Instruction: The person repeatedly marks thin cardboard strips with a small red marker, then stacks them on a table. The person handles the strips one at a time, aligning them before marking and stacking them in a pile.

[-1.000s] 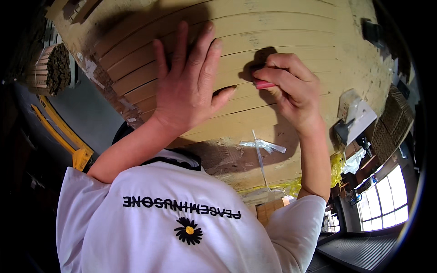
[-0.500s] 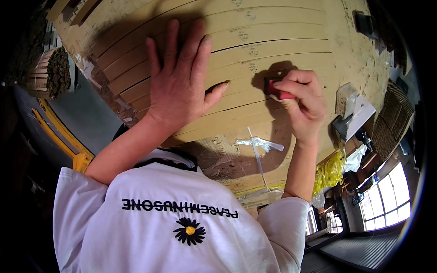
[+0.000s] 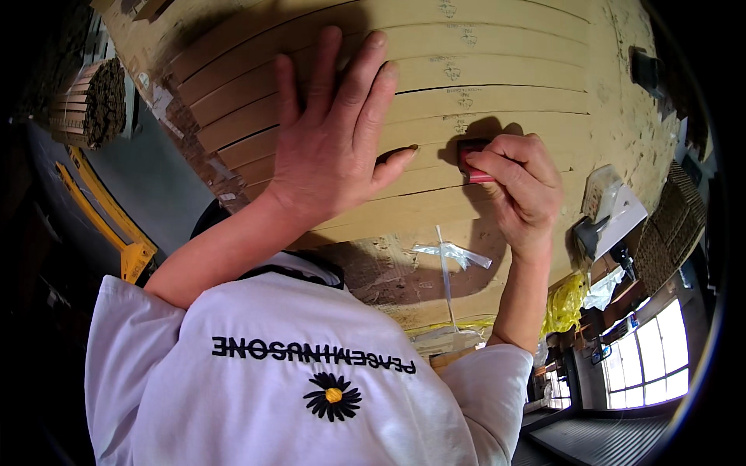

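Observation:
My left hand (image 3: 334,132) lies flat with fingers spread on a fanned stack of tan cardboard strips (image 3: 497,70), each printed with a small dark mark. My right hand (image 3: 519,182) is closed around a small red stamp (image 3: 471,165) and presses its end onto one strip just right of my left thumb. A shadow falls on the cardboard behind the stamp. Both forearms come up from my white shirt at the bottom.
A clear tape piece and a thin white strap (image 3: 444,268) cross the stack's worn front edge. Yellow plastic wrap (image 3: 563,303) hangs at lower right. A yellow pallet jack handle (image 3: 116,233) and stacked cardboard (image 3: 93,101) are at left; windows (image 3: 653,357) at lower right.
My right hand has shifted right and slightly down with the red stamp, landing on another strip. My left hand has stayed flat on the stack, sliding only a little.

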The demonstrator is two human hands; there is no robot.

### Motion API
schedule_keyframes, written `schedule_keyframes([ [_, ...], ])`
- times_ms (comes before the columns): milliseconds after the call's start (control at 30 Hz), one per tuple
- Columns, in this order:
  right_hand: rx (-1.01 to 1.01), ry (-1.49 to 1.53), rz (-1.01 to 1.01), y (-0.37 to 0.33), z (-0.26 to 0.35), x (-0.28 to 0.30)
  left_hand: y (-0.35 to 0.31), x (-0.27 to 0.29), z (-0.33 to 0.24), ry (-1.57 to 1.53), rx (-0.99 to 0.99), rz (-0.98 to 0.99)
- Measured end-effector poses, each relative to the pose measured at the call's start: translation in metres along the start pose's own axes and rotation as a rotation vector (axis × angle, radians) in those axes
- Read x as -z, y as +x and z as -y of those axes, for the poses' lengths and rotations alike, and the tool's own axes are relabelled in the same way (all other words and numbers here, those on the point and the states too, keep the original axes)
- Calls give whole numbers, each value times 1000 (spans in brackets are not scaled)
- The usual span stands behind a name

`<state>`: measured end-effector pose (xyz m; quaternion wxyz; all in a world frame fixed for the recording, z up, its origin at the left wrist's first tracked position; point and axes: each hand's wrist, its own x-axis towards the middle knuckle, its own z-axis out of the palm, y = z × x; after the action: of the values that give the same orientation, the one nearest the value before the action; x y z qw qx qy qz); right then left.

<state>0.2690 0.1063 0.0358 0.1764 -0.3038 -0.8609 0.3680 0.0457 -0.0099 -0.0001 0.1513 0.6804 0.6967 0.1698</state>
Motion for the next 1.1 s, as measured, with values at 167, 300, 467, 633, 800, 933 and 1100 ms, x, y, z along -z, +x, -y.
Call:
schedule_keyframes([
  [167, -9, 8, 2, 3, 1, -2, 0, 0, 0, -21, 4, 0],
  [300, -16, 16, 33, 5, -2, -1, 1, 2, 1, -31, 13, 33],
  [467, -17, 48, 40, 3, -5, -3, 1, -2, -2, -7, -30, -35],
  [633, -31, 31, 50, 2, -5, -2, 1, 0, -3, 15, -44, -47],
  [800, -58, 25, 29, -1, -2, -2, -9, 7, -1, -22, -79, -46],
  [933, -201, 337, -193, -14, -8, 7, -38, 18, -14, -181, -296, -111],
  [1100, -370, 810, -591, -49, -21, 24, -57, -1, -18, -235, -385, -106],
])
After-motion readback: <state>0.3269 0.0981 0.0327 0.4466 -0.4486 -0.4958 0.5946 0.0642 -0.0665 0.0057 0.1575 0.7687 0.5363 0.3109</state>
